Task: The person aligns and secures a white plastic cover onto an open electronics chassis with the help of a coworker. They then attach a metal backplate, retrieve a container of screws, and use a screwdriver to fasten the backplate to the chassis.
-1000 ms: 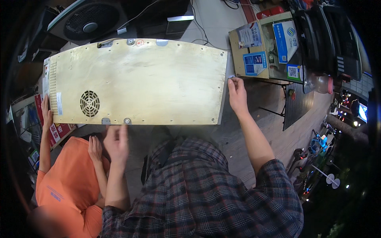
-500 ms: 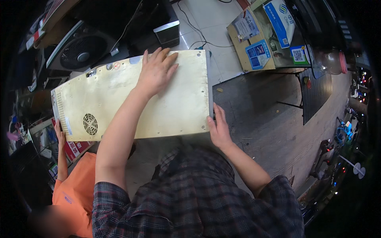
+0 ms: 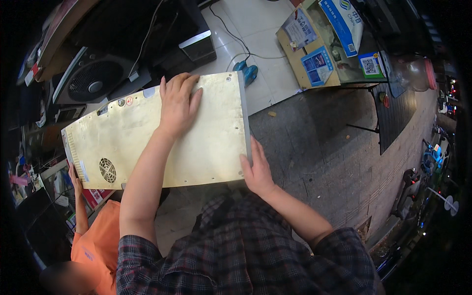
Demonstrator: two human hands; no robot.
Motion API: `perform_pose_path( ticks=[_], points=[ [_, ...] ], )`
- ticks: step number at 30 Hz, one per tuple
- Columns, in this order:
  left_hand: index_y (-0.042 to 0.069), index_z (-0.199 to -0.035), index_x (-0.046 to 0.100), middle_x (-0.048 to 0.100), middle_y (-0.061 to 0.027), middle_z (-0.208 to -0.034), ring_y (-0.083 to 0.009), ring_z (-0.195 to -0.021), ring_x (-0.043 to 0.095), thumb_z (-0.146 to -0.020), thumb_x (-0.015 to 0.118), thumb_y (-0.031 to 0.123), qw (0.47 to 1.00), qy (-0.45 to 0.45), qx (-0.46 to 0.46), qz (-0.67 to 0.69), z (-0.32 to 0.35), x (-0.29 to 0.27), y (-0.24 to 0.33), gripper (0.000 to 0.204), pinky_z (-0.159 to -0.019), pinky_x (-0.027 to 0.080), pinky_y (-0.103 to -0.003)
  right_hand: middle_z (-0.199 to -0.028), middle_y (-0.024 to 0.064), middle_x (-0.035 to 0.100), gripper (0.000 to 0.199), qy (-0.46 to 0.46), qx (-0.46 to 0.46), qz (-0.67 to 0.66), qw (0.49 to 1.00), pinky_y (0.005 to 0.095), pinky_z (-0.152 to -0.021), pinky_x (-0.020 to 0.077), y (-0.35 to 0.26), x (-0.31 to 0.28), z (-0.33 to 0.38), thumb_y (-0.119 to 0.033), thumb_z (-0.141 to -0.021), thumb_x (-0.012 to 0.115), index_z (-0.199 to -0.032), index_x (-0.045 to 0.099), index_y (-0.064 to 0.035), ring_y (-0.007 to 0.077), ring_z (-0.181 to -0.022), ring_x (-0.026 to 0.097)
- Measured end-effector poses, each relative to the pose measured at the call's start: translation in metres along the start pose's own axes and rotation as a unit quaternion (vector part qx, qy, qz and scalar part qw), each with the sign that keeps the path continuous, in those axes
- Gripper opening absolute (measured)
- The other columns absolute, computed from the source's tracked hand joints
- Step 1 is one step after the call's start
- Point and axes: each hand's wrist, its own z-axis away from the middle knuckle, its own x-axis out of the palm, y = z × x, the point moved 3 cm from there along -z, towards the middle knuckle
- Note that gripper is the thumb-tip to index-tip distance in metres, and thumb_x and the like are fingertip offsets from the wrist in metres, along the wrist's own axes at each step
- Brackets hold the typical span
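Holding the yellowed metal panel (image 3: 157, 142) flat in front of your chest, you have it between both hands, with its long axis running from your lower left, where the round fan grille (image 3: 107, 170) sits, up toward your right. Your left hand (image 3: 178, 104) lies spread, palm down, fingers straight and open, on the panel's upper face toward its far edge, right of the middle; it presses rather than grips. Your right hand (image 3: 256, 169) is at the panel's right short edge, near the corner closest to you, fingers extended along that edge and the thumb seeming to tuck beneath, though you cannot tell how firmly it clasps. So the right hand is the nearer one to the end of the panel, and most of the panel's length reaches away to the left of both hands. At the panel's far left end, beside the grille, another person in an orange shirt (image 3: 96, 246) has a raised hand (image 3: 75, 178) at the edge.
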Motion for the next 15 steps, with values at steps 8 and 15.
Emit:
perform_pose_path(
  ticks=[8, 15],
  points=[
    [0.010, -0.140, 0.064, 0.060, -0.0122, -0.134, -0.0318, -0.132, 0.054, -0.102, 0.065, 0.022, 1.000, -0.011, 0.002, 0.006, -0.002, 0.001, 0.003, 0.040, -0.126, 0.021, -0.061, -0.155, 0.0301, 0.041, 0.067, 0.067, -0.036, 0.001, 0.997, 0.0511, -0.117, 0.0401, -0.013, -0.017, -0.090, -0.026, -0.107, 0.059, -0.160, 0.031, 0.0046, 0.0485, -0.143, 0.045],
    [0.010, -0.141, 0.064, 0.060, -0.0123, -0.135, -0.0319, -0.132, 0.053, -0.102, 0.064, 0.021, 1.000, -0.009, -0.004, 0.023, -0.005, -0.001, 0.004, 0.040, -0.126, 0.020, -0.061, -0.156, 0.0282, 0.043, 0.064, 0.089, -0.038, -0.025, 0.995, 0.0486, -0.116, 0.0424, -0.030, -0.009, -0.129, -0.022, -0.106, 0.060, -0.159, 0.035, 0.0054, 0.0463, -0.142, 0.048]
  ],
)
